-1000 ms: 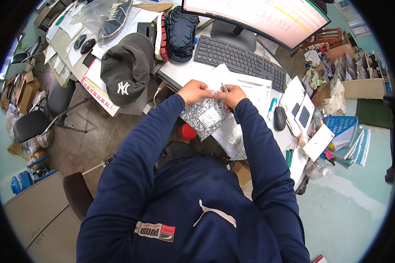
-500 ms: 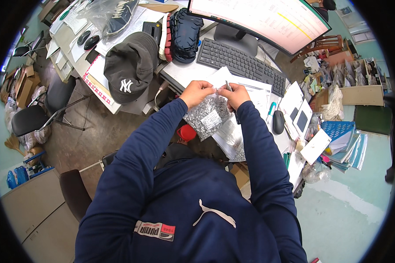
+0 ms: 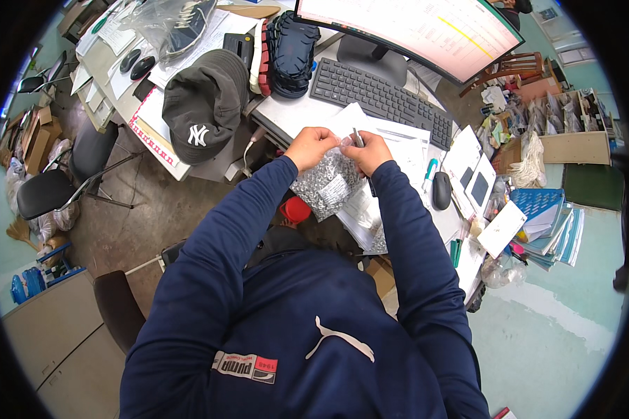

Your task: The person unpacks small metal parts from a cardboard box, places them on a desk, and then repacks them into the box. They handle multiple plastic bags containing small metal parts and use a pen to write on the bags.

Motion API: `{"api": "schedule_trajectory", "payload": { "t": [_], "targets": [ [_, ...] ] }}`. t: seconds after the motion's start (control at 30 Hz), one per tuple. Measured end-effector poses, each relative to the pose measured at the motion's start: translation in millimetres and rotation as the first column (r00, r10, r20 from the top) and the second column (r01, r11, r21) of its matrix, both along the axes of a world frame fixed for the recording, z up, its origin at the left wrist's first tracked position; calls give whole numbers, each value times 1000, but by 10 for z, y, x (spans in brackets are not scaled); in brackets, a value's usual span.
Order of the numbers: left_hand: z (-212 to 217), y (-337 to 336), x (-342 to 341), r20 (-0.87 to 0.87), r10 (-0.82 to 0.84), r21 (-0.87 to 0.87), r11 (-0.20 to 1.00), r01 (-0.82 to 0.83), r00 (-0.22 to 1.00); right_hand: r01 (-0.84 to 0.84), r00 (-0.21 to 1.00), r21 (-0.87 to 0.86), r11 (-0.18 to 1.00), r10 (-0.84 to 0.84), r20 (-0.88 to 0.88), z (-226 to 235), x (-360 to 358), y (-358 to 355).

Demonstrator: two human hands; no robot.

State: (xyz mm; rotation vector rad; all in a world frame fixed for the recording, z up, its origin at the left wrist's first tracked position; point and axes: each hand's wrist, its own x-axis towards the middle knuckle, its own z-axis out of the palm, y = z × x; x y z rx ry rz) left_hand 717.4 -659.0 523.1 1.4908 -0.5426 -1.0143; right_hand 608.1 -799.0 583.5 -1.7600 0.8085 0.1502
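A clear plastic bag (image 3: 326,183) full of small shiny metal pieces hangs over the near edge of the desk, with a white label on its front. My left hand (image 3: 312,148) is closed in a pinch on the bag's upper left edge. My right hand (image 3: 367,151) pinches the top of the same bag close to the left. A slim dark pen-like tool (image 3: 357,137) also sits in the right hand, its tip pointing up past the fingers. Its exact kind is hard to make out. Under the right hand lie white papers (image 3: 402,158), and a second bag of metal pieces (image 3: 378,241) rests lower down.
Beyond the hands are a black keyboard (image 3: 381,98) and a monitor (image 3: 426,31). To the right lie a mouse (image 3: 442,190) and a teal marker (image 3: 430,172). A dark cap (image 3: 208,105) and black footwear (image 3: 291,56) sit on the left. Below the bag shows a red round thing (image 3: 295,209).
My right hand has turned slightly and moved a little closer to the left at the bag's top. Both hands keep their pinch. The whole view has shifted slightly.
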Motion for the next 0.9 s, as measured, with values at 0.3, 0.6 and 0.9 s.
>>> {"api": "schedule_trajectory", "payload": {
  "t": [0.3,0.6,0.9],
  "targets": [
    [123,-22,145,288,-343,371,901,226,894,-29,992,12,1000,31,-123,-116,-88,-82],
    [-129,-50,110,-155,-201,132,966,222,967,-8,992,45,999,14,-123,-173,-81,-62],
    [-214,4,1,-217,-117,97,985,141,969,-138,966,35,990,142,-218,-149,-14,-98]
  ]
}}
